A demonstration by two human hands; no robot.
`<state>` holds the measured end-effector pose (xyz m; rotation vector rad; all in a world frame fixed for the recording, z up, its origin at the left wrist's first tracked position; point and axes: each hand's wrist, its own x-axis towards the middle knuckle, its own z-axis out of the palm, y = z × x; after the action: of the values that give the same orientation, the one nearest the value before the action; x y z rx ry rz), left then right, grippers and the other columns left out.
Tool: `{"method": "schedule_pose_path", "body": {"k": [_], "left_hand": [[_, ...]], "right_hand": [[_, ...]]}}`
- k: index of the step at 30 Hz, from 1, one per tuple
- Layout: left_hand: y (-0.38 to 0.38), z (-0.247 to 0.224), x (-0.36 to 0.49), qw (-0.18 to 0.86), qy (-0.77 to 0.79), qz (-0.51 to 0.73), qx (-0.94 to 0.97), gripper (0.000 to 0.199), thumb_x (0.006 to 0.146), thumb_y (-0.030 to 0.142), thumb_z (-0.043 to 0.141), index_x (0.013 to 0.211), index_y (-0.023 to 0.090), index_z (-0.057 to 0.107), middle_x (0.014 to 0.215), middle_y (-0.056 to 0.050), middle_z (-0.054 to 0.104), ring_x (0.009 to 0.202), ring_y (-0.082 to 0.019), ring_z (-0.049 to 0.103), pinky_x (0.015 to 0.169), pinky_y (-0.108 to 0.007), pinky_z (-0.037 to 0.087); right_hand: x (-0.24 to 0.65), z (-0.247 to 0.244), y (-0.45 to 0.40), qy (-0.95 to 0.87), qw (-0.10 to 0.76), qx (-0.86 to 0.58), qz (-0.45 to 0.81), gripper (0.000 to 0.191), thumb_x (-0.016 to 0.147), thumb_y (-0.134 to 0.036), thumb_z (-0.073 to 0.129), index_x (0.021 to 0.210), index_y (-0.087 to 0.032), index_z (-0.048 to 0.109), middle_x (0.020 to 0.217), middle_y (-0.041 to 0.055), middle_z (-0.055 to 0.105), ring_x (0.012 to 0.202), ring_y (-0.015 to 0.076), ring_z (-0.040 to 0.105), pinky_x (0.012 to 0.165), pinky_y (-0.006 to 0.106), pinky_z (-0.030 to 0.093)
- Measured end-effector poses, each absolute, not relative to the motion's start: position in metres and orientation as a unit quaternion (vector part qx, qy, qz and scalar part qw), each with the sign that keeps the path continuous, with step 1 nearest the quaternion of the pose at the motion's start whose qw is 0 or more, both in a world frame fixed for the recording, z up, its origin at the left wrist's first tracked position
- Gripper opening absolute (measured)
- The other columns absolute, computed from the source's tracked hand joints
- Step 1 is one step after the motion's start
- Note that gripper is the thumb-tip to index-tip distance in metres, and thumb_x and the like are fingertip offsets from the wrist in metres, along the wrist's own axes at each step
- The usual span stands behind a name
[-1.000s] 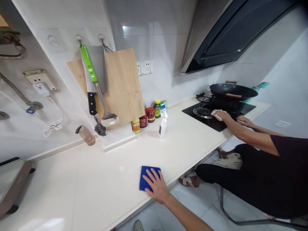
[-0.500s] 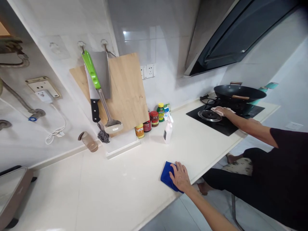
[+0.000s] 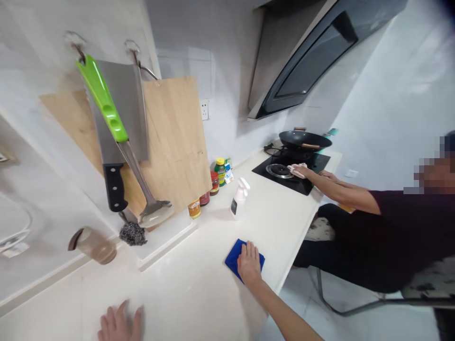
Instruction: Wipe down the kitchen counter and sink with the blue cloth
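Head view: my right hand [image 3: 250, 265] rests on the blue cloth [image 3: 232, 257], which lies on the counter [image 3: 177, 298], nearer to me than the white bottle [image 3: 240, 200]. My right fingers are nearly together and laid flat over the cloth; they are not clamped around it. My left hand [image 3: 119, 327], to the left of the bottle and nearer to me, has its fingers apart and holds nothing that I can see. I judge the cloth to be light, soft and not fragile; it seems folded, so the layers may slide on this shiny surface. I would press it with the flat fingers over its middle, or pinch its free left corner, the one toward the bottle's side. The middle of the cloth is hidden under my palm, and my right thumb is hard to make out. My left wrist is cut off by the lower edge, and I cannot tell if this hand touches the counter. The bottle's label is too small to read.
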<state>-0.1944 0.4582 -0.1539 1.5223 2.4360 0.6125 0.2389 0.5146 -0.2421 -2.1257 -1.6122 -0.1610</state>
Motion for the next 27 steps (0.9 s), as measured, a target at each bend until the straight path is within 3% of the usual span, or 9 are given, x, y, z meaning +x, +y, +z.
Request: {"method": "schedule_pose_path", "body": {"k": [3,8,13,21,27], "left_hand": [[0.484,-0.158,-0.178,0.091,0.818,0.187,0.536,0.074,0.091,0.059,0.020,0.138,0.010,0.050,0.160,-0.029,0.031,0.153,-0.045,0.022,0.121,-0.065,0.023],[0.484,-0.167,-0.162,0.007,0.801,0.161,0.576,0.071,0.093,0.054,0.020,0.143,0.010,0.044,0.158,-0.030,0.029,0.151,-0.046,0.020,0.117,-0.068,0.025],[0.485,-0.161,-0.159,0.008,0.807,0.144,0.573,0.070,0.094,0.051,0.020,0.142,0.007,0.046,0.156,-0.033,0.030,0.152,-0.046,0.019,0.117,-0.068,0.025],[0.487,-0.161,-0.156,-0.011,0.815,0.125,0.566,0.068,0.095,0.053,0.021,0.142,0.010,0.046,0.158,-0.030,0.031,0.151,-0.045,0.023,0.120,-0.065,0.025],[0.489,-0.161,-0.157,-0.025,0.815,0.122,0.566,0.073,0.093,0.060,0.018,0.144,0.015,0.043,0.157,-0.027,0.034,0.149,-0.044,0.028,0.118,-0.065,0.030]], "right_hand": [[0.234,-0.239,0.518,-0.574,0.219,-0.788,-0.053,0.062,0.096,-0.034,0.028,0.146,0.001,0.042,0.154,0.0270,0.040,0.150,0.0371,0.027,0.122,0.058,0.020],[0.209,-0.232,0.527,-0.541,0.165,-0.824,-0.027,0.088,0.095,-0.058,0.030,0.147,0.013,0.030,0.158,0.0370,0.022,0.152,0.0465,0.012,0.122,0.064,0.011],[0.177,-0.219,0.570,-0.554,0.119,-0.824,0.022,0.087,0.095,-0.055,0.027,0.150,0.012,0.023,0.160,0.0347,0.018,0.152,0.0455,0.009,0.123,0.063,0.004],[0.152,-0.192,0.647,-0.646,0.099,-0.754,0.066,0.086,0.097,-0.056,0.027,0.152,0.009,0.021,0.162,0.0309,0.015,0.153,0.0436,0.008,0.122,0.064,0.002],[0.165,-0.170,0.630,-0.711,0.091,-0.687,0.116,0.083,0.099,-0.057,0.027,0.154,0.005,0.020,0.164,0.0275,0.011,0.154,0.0403,0.007,0.125,0.057,0.004]]}}
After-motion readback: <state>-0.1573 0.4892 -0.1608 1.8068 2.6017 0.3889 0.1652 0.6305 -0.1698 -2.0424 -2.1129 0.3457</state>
